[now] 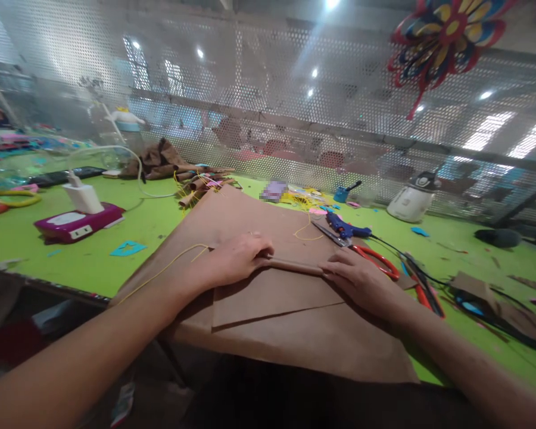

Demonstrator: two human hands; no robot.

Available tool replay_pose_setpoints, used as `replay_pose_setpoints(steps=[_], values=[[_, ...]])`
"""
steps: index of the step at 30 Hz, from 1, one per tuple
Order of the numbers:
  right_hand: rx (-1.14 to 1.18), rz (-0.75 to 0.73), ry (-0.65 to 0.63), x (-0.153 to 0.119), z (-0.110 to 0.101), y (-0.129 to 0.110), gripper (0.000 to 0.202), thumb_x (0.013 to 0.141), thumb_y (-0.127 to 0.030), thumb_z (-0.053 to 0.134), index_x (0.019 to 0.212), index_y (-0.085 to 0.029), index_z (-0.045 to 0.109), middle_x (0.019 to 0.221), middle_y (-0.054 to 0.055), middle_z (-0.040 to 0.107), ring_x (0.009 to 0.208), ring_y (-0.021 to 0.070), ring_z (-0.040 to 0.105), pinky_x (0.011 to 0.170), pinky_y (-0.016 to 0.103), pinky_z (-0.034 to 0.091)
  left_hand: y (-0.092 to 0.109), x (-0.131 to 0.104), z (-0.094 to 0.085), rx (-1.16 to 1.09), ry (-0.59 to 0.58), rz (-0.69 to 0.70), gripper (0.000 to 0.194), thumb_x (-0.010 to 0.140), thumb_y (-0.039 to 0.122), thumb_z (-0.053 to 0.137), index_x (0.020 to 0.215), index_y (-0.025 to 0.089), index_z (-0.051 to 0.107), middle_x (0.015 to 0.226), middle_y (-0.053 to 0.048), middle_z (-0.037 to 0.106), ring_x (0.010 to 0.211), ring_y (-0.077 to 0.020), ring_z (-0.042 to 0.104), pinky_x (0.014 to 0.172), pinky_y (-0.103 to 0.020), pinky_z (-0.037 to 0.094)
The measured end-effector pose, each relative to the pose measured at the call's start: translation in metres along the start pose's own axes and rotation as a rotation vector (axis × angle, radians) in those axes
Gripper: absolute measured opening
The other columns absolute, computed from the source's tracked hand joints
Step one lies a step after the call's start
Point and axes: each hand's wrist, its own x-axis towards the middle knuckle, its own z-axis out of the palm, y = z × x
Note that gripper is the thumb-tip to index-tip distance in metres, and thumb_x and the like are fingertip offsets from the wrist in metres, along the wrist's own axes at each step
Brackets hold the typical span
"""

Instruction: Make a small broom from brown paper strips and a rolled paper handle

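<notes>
A brown paper sheet (268, 301) lies before me, its far edge curled into a thin paper roll (295, 266). My left hand (239, 256) has its fingers closed around the left end of this roll. At the other end, my right hand (355, 277) grips with thumb and fingers pressed together. Under both hands spreads a larger brown paper (250, 217), hanging over the table's front edge. Yellow string (167, 265) trails by my left wrist. Just beyond my right hand are red-handled scissors (379, 262) and a blue glue gun (346, 227).
A purple power strip (78, 225) with a white charger (83, 196) sits left on the green table (161, 208). Finished-looking brown paper rolls (196, 185) with yellow string lie behind. A white bottle (411, 199) stands back right; cables and paper scraps (495, 298) lie right.
</notes>
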Motion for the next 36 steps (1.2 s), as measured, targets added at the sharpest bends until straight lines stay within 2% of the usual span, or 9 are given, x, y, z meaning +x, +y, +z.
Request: replay_pose_setpoints(steps=[8,13,17,23,30,36], values=[[0.091,0.017,-0.036,0.003,0.000,0.007,0.029,0.095,-0.027,0.038,0.095,-0.018,0.066,0.093,0.010,0.060,0.086,0.0203,0.055,0.076,0.035,0.048,-0.001,0.001,-0.005,0.033,-0.001,0.044,0.019,0.086,0.022,0.052,0.088,0.018,0.070,0.085,-0.005,0.064,0.084,-0.0166,0.056,0.076,-0.028,0.043],[0.139,0.043,0.017,0.004,0.001,0.013,0.024,0.093,-0.027,0.043,0.098,-0.019,0.065,0.093,0.009,0.063,0.085,0.0205,0.058,0.076,0.035,0.048,-0.002,0.000,-0.002,0.054,-0.003,0.044,0.022,0.088,0.025,0.050,0.091,0.019,0.071,0.083,-0.005,0.064,0.078,-0.0158,0.056,0.073,-0.028,0.043],[0.159,0.064,0.023,0.004,0.002,0.016,0.022,0.091,-0.028,0.046,0.091,-0.019,0.066,0.087,0.008,0.065,0.079,0.0194,0.059,0.071,0.033,0.048,-0.002,-0.001,0.000,0.085,0.004,0.056,0.025,0.089,0.026,0.048,0.093,0.018,0.070,0.086,-0.007,0.064,0.081,-0.0170,0.057,0.075,-0.029,0.043],[0.193,0.071,-0.014,0.003,-0.003,0.013,0.026,0.092,-0.032,0.046,0.091,-0.018,0.068,0.086,0.008,0.066,0.077,0.0181,0.061,0.069,0.030,0.048,0.002,-0.002,-0.005,-0.004,-0.021,0.090,0.024,0.088,0.028,0.049,0.095,0.018,0.070,0.088,-0.006,0.066,0.080,-0.0157,0.058,0.074,-0.027,0.043],[0.253,0.083,-0.029,0.002,-0.008,0.010,0.027,0.092,-0.031,0.045,0.091,-0.019,0.069,0.089,0.007,0.066,0.078,0.0178,0.060,0.072,0.032,0.048,0.002,0.000,-0.006,-0.050,-0.035,0.062,0.022,0.087,0.030,0.052,0.095,0.019,0.070,0.090,-0.006,0.066,0.084,-0.0165,0.058,0.077,-0.028,0.044],[0.252,0.096,-0.037,-0.001,-0.010,0.006,0.025,0.092,-0.032,0.046,0.089,-0.018,0.066,0.087,0.007,0.064,0.079,0.0174,0.058,0.074,0.031,0.047,0.003,0.001,-0.009,-0.050,-0.047,0.037,0.016,0.082,0.025,0.058,0.091,0.019,0.070,0.087,-0.004,0.067,0.081,-0.0161,0.058,0.074,-0.027,0.044]])
